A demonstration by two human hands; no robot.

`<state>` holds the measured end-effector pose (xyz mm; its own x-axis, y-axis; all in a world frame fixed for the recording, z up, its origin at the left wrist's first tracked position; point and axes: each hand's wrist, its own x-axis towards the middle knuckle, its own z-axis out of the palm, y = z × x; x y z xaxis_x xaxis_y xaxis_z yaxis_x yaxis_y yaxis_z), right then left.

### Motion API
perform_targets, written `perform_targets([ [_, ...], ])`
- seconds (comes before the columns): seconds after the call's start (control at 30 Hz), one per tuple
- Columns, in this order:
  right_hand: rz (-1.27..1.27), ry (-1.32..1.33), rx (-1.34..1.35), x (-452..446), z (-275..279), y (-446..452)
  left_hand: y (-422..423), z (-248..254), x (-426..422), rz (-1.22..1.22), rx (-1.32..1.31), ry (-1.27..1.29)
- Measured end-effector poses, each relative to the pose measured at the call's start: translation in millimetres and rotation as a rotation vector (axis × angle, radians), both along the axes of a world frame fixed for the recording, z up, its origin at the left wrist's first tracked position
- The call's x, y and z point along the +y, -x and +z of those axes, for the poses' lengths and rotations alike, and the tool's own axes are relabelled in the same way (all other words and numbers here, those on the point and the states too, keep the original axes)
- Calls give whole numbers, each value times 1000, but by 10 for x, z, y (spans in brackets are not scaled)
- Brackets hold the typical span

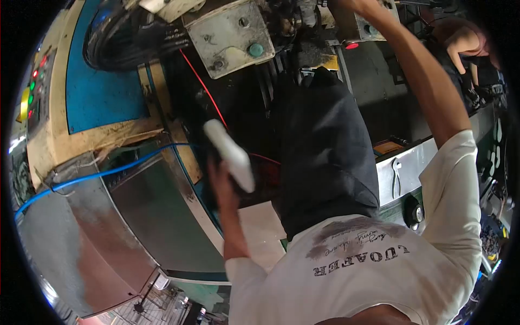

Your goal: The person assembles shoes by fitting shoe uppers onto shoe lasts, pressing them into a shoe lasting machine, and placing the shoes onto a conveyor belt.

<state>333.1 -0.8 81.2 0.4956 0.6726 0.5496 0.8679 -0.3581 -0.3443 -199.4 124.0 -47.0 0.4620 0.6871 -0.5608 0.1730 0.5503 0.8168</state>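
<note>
To the right of the trousers (325, 151), a shiny metal ledge (414, 167) is seen. Pliers (396, 177) are carried on its face, near the trousers; whether it is level cannot be told.

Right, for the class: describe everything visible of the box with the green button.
The box, near the top of the view, looks like pale, scuffed, stained metal, its four-sided face tilted. A round green button sits towards its lower right; darker round fittings dot the rest. A red cable runs close by. The left hand is away from it.
</note>
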Motion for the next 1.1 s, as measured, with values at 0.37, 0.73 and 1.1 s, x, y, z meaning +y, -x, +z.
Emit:
perform_targets([
  [0.37, -249, 630, 635, -2366, -1976, 1459, 3027, -1156, 2298, -385, 1529, -955],
  [0.73, -469, 767, 755, -3737, -2013, 1830, 3904, -1406, 3147, -361, 1531, -955],
  [1.1, -1076, 587, 975, -5571, -1794, 3151, 1253, -1724, 2060, -607, 563, -1327],
])
